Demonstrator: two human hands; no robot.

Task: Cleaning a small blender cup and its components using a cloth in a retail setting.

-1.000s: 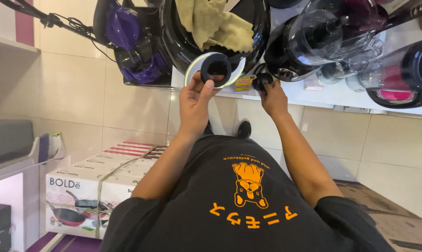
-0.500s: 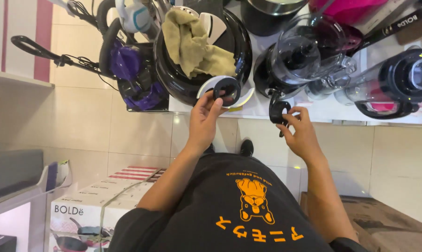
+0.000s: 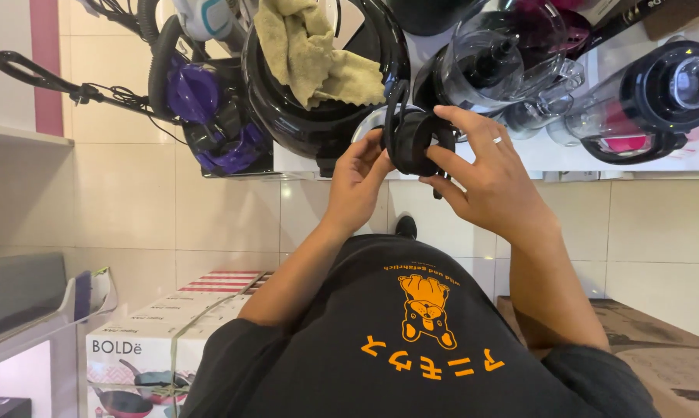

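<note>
Honestly, I worry: my left hand point(image 3: 357, 174) and right hand point(image 3: 488, 174) both pinch the black round part point(image 3: 415, 143) over the white counter point(image 3: 566, 159), fingertips only, so it could slip against the clear blender jug point(image 3: 492, 66).

White counter point(image 3: 519, 159) with kitchen appliances point(image 3: 651, 93)

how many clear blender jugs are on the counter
2 for sure: one jug with a black lid just above the right hand, and a smaller clear jug right of it. The dark appliance at far right may be another; more may be hidden.
</note>
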